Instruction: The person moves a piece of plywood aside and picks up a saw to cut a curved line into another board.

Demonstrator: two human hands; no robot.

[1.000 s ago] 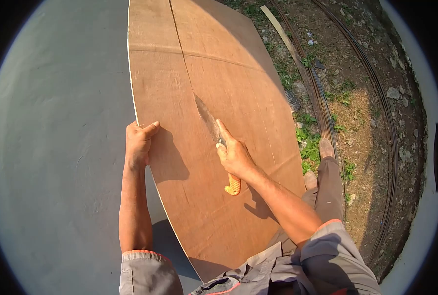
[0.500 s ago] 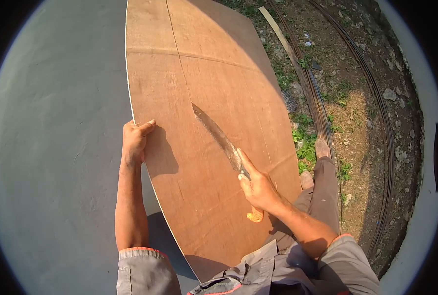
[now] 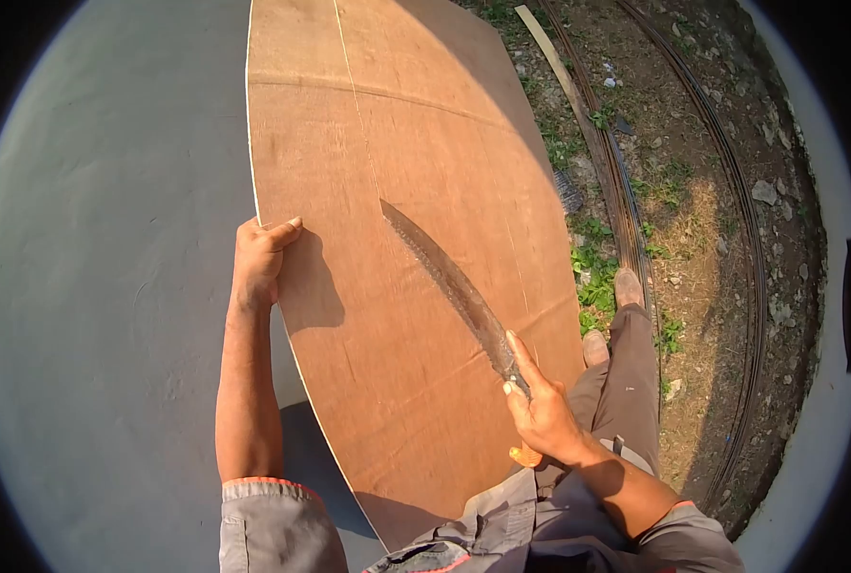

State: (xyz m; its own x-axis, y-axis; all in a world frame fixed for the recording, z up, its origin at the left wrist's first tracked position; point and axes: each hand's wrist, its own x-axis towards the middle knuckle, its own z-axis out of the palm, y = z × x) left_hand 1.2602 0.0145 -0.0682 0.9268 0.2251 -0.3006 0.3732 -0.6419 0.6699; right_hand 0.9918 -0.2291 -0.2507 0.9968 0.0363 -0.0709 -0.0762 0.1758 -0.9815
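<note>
A large brown plywood sheet (image 3: 416, 286) fills the middle of the view, with a long thin cut running down from its top edge. My left hand (image 3: 265, 250) grips the sheet's left edge, thumb on the face, the other fingers partly hidden. In my right hand (image 3: 544, 411) is the handle of a curved hand saw (image 3: 454, 286), index finger stretched along it. The saw's tip is at the lower end of the cut, and its blade slants down to the right over the plywood. Part of the orange handle shows below my right hand.
A grey wall (image 3: 110, 267) stands on the left. On the right, long thin rods (image 3: 745, 220) and a wooden strip (image 3: 545, 43) lie on ground with stones and weeds. My shoes (image 3: 626, 286) are beside the sheet's right edge.
My right hand has moved down and to the right with the saw, and more of the blade shows above the sheet. My left hand keeps its hold on the edge.
</note>
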